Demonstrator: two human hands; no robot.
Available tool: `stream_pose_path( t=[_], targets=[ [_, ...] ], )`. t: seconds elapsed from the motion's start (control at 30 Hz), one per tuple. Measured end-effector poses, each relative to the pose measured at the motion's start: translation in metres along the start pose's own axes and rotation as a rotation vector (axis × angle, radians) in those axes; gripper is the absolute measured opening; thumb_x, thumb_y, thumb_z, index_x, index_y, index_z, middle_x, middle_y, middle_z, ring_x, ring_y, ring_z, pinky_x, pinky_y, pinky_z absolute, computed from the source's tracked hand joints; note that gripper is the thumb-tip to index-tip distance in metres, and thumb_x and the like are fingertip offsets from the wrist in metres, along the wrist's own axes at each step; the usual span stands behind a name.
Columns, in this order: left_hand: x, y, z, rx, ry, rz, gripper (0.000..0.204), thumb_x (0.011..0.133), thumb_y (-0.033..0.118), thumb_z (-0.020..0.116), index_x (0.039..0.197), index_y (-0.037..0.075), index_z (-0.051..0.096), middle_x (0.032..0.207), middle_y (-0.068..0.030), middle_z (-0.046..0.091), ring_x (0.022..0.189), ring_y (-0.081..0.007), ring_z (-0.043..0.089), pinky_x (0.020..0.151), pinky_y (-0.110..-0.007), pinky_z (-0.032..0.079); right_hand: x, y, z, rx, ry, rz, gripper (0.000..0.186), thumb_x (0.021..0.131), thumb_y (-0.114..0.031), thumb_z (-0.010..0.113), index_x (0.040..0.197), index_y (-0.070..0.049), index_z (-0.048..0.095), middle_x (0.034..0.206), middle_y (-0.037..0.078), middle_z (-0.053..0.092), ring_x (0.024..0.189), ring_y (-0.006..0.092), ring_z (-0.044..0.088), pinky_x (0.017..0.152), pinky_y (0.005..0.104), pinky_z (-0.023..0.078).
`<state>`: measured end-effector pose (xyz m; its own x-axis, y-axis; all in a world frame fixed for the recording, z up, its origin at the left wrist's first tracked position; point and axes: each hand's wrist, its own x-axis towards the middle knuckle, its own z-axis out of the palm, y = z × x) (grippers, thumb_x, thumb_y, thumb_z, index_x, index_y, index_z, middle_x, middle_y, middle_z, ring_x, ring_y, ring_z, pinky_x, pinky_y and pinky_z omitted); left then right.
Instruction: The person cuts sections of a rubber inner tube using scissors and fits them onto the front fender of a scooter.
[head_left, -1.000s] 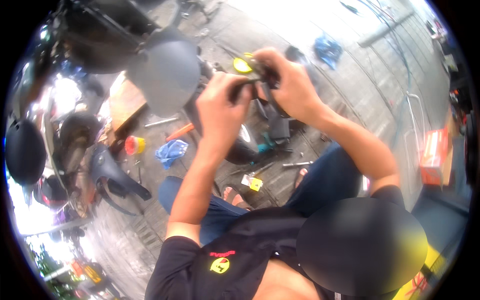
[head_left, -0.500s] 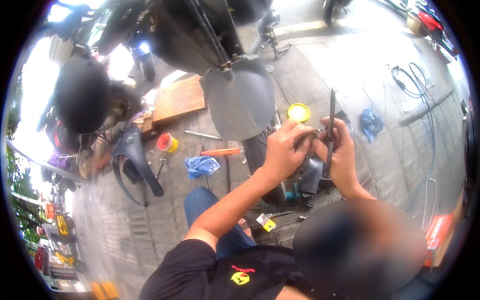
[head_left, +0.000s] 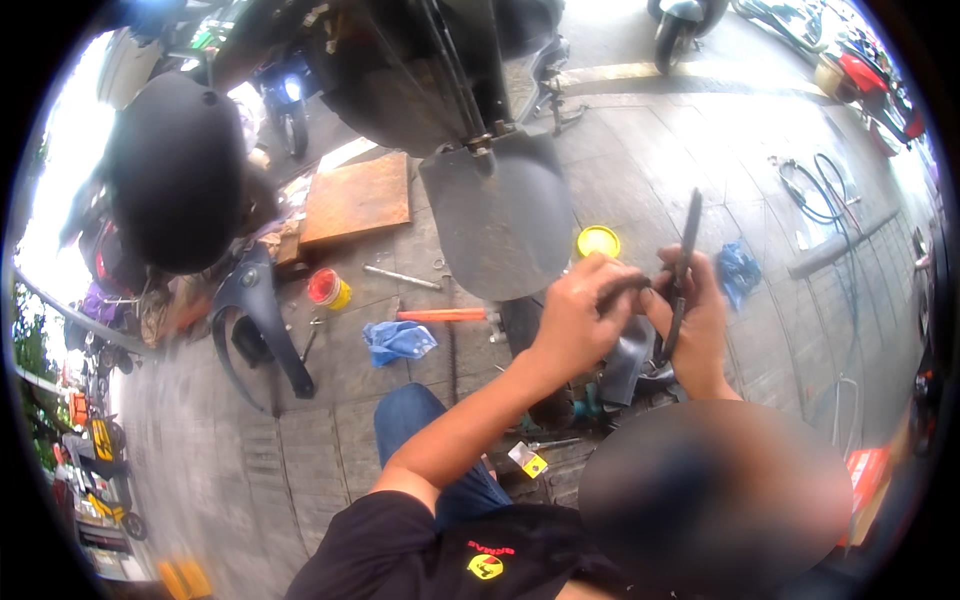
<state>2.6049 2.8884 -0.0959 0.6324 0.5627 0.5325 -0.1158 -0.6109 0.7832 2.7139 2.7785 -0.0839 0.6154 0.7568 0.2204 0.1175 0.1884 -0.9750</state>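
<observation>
lying far left of the grey mudguard (head_left: 495,215), low: curved grey panel (head_left: 298,368) on the paving. next toward the mudguard, red-and-yellow tub (head_left: 342,294), standing open. tan board (head_left: 357,197) sits left of the mudguard, level with its upper half. blue cloth (head_left: 398,342), crumpled, is left of and below the mudguard's lower edge. metal rod (head_left: 402,277) lies just left of that edge; hammer (head_left: 440,315) with orange handle lies just below left of it. white-and-yellow packet (head_left: 527,459) is on the ground well below the mudguard. left hand (head_left: 585,312) is just right of and below the mudguard, fingers curled, tips meeting the right hand's; can't tell if they pinch anything. yellow lid (head_left: 598,241) is just right of the mudguard, on the ground. right hand (head_left: 700,325), further right of the mudguard, is clamped on a long dark strip (head_left: 687,245), near upright, top leaning slightly right. blue bag (head_left: 739,275) lies well right of the mudguard, dark hose (head_left: 810,208) further right and higher.
</observation>
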Motion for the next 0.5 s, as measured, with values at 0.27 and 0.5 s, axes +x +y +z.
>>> stream_pose_path(
  t=[0.27,0.5],
  targets=[
    [0.006,0.004,-0.013,0.048,0.054,-0.024,0.021,0.077,-0.006,0.062,0.096,-0.001,0.069,0.089,-0.0122,0.065,0.083,-0.0229,0.065,0.075,-0.031,0.051,0.005,-0.001,0.013,0.101,-0.032,-0.011,0.045,0.084,0.001,0.068,0.125,-0.002,0.05,0.098,0.003,0.062,0.085,0.0058,0.057,0.075,0.0199,0.049],
    [0.002,-0.005,-0.019,-0.04,0.054,-0.017,0.017,0.08,-0.001,0.063,0.097,-0.001,0.068,0.089,-0.0115,0.065,0.083,-0.0215,0.064,0.076,-0.03,0.05,0.005,0.006,0.018,0.188,-0.046,0.032,0.046,0.084,-0.008,0.07,0.126,-0.002,0.052,0.088,0.001,0.061,0.073,0.0041,0.054,0.06,0.0187,0.044]
  ],
)
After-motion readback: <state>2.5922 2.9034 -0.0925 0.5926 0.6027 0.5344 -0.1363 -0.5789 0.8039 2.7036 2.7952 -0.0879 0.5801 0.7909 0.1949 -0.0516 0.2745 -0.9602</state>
